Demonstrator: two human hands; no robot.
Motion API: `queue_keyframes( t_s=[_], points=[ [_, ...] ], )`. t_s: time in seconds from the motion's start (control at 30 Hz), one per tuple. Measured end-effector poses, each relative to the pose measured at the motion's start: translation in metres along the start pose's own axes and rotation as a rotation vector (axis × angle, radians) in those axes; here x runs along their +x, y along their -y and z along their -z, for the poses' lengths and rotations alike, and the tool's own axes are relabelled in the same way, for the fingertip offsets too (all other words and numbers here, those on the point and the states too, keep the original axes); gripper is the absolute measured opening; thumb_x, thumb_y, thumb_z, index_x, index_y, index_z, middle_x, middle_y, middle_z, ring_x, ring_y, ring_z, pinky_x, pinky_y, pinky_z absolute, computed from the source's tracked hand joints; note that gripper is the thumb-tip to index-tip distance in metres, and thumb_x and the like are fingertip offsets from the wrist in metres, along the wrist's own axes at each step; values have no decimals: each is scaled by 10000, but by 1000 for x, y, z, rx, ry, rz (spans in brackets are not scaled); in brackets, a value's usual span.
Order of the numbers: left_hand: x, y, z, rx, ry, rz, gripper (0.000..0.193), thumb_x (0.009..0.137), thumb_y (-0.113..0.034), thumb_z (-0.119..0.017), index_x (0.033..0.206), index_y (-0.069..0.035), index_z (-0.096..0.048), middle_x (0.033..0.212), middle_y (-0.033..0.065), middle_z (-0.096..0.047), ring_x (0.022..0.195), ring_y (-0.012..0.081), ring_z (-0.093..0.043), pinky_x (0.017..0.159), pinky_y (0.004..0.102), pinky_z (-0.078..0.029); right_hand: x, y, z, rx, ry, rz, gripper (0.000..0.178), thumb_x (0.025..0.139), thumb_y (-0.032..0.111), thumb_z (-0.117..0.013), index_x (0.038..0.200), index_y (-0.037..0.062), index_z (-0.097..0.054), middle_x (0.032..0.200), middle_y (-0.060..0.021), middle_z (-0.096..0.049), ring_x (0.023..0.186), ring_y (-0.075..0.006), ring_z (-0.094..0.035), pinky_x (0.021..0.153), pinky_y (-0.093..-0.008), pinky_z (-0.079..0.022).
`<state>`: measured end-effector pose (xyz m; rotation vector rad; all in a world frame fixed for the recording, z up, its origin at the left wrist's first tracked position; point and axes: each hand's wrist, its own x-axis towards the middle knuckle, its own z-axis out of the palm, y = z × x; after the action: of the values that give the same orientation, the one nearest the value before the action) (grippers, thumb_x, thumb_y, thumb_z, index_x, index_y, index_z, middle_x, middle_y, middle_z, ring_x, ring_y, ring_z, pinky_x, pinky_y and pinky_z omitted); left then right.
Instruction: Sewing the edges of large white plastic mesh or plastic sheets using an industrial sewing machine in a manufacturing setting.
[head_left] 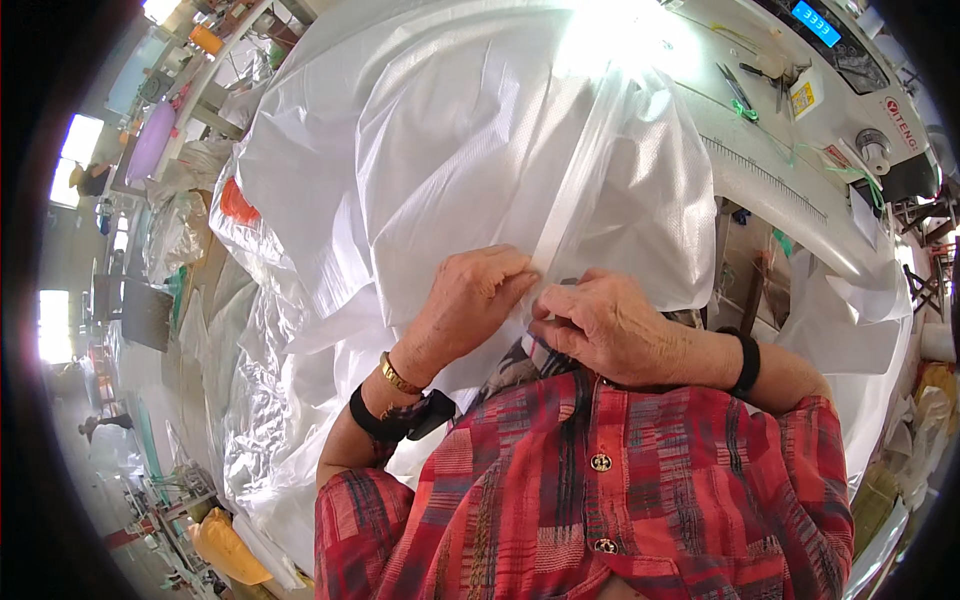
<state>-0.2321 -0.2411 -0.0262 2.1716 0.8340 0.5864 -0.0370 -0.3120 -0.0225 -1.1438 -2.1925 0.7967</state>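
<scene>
A large sheet of shiny white woven plastic [440, 150] lies in folds over the table in front of me and hangs toward my lap. A pale flat band [568, 190] runs down it to my fingers. My left hand [478, 300] is closed, thumb and fingers pinching the sheet at the near end of this band. Close beside it, my right hand [612, 328] has its fingers curled together in a pinch at the sheet's near edge. Whatever lies between those right fingertips is too small and covered to make out.
At the upper right stands a white sewing machine [850, 110] with a lit blue display [816, 24]. Green-handled snips [742, 100] lie on the tabletop, near a printed ruler scale [765, 180]. Crumpled silvery sheeting [262, 390] is heaped at left, below an orange piece [238, 203].
</scene>
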Motion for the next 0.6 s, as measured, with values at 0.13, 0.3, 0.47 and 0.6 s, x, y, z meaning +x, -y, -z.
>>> queue_keyframes(
  t_s=[0.13, 0.3, 0.47, 0.6],
  points=[
    [3, -3, 5, 40, -9, 119, 150, 884, -131, -643, 889, 12, -601, 696, 160, -555, 601, 249, -565, 579, 348, -446, 5, -4, -3, -216, 138, -14, 217, 887, 181, -623, 1068, 64, -600, 641, -126, -604, 638, -345, -614, 687, -432, -479],
    [-3, 10, 9, 200, -15, -7, 154, 891, -168, -631, 886, -17, -598, 710, 192, -558, 637, 356, -576, 592, 377, -464, 14, -1, -6, -422, 335, 12, 307, 929, 219, -555, 1171, 35, -516, 628, -128, -598, 606, -349, -598, 651, -450, -455],
    [-4, 1, 7, 192, -28, -45, 108, 864, -123, -664, 874, -23, -624, 796, 151, -612, 703, 354, -606, 619, 371, -474, 4, -8, -1, -251, 238, -39, 233, 940, 245, -526, 1040, 36, -507, 629, -161, -596, 604, -388, -597, 629, -483, -454],
    [-2, -7, 6, 108, 5, -98, 108, 845, -97, -676, 878, -9, -623, 802, 146, -612, 699, 332, -604, 624, 366, -469, 3, -18, -12, -319, 315, -68, 231, 937, 254, -543, 982, 28, -520, 647, -185, -602, 656, -411, -628, 604, -512, -477]
  ],
)
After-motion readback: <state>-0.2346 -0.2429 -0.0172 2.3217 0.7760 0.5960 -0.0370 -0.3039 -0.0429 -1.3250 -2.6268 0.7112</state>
